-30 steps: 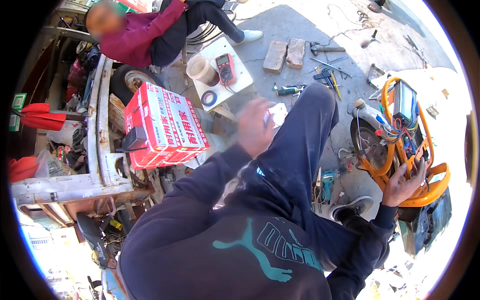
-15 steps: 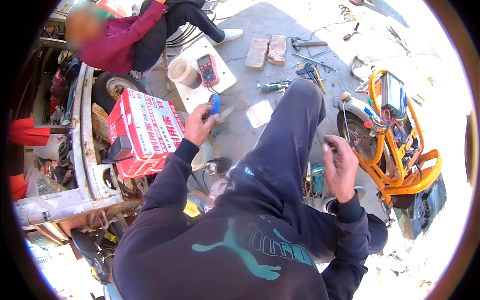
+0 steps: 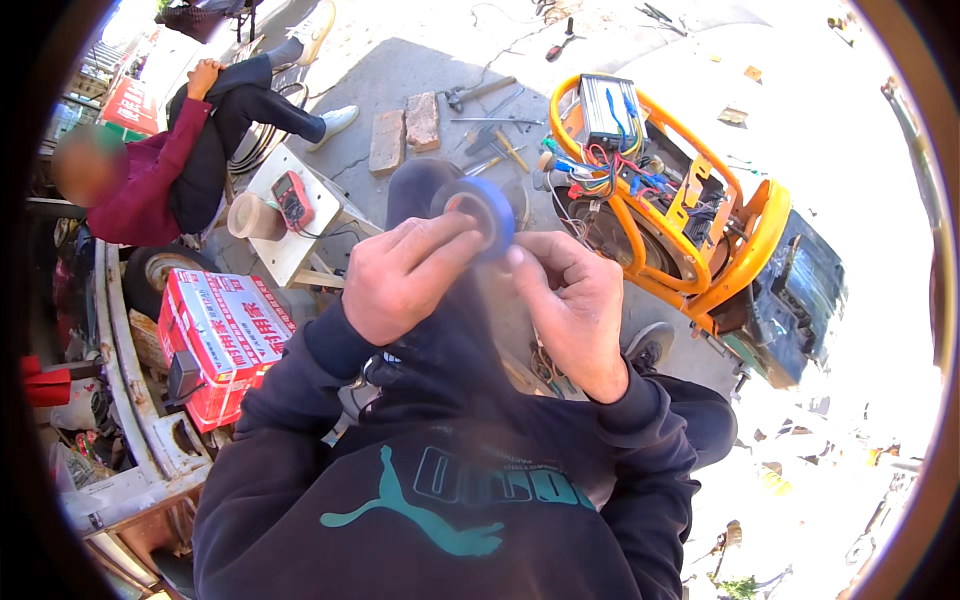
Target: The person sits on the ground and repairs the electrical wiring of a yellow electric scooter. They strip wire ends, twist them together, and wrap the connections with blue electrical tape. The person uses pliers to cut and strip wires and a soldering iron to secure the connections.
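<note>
A roll of blue tape (image 3: 503,210), blurred by motion, is raised in front of me over my dark-trousered leg. My left hand (image 3: 404,272) is closed on it, with fingers inside the ring. My right hand (image 3: 566,300) is curled at the roll's lower right, thumb and forefinger pinched at its edge. Past my hands, an orange tubular frame (image 3: 752,240) carries a silver box (image 3: 613,108) with a tangle of coloured wires (image 3: 615,170).
A seated person in maroon (image 3: 150,170) is at upper left, near a white board (image 3: 268,180) holding a meter (image 3: 294,200) and tub (image 3: 254,217). A red-white carton (image 3: 215,340) rests by a rusty metal frame (image 3: 135,380). Bricks (image 3: 388,142) and tools (image 3: 480,88) lie on the concrete.
My left hand took the tape from the white board and lifted it to the centre. My right hand came from beside the orange frame to meet it. The view has shifted.
</note>
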`<state>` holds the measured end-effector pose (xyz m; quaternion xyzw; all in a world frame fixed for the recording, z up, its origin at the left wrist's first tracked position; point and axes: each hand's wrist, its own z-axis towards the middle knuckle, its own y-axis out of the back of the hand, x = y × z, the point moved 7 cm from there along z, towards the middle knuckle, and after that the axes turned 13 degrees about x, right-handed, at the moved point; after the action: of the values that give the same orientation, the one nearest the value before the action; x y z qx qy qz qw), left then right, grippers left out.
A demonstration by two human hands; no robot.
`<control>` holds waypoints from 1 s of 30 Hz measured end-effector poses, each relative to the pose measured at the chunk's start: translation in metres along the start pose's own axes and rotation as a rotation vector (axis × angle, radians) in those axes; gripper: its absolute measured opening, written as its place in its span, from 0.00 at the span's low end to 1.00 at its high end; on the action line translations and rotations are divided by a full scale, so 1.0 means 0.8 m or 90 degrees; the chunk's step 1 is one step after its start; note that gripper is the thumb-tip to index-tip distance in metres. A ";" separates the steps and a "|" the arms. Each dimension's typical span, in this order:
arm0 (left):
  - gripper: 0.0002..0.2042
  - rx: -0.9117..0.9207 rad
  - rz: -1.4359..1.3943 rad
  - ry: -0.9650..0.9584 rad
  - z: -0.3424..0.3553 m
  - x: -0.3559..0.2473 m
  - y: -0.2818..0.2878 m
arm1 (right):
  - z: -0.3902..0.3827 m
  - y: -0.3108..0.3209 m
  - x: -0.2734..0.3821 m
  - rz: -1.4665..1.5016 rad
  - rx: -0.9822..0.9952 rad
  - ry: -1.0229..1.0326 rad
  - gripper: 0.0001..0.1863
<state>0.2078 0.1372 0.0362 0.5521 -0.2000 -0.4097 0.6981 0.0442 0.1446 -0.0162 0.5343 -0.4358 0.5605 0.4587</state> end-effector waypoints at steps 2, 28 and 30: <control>0.19 0.010 0.065 -0.046 0.018 -0.014 0.004 | -0.008 0.017 0.011 -0.038 -0.032 -0.053 0.08; 0.17 -0.104 -0.166 0.090 0.024 -0.049 -0.003 | -0.035 0.038 0.050 -0.307 -0.032 0.199 0.14; 0.16 -0.101 -0.160 0.095 0.026 -0.052 0.002 | -0.035 0.041 0.056 -0.311 -0.020 0.209 0.12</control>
<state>0.1690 0.1579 0.0511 0.5445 -0.0443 -0.4661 0.6959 0.0066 0.1677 0.0272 0.5183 -0.2227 0.5060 0.6526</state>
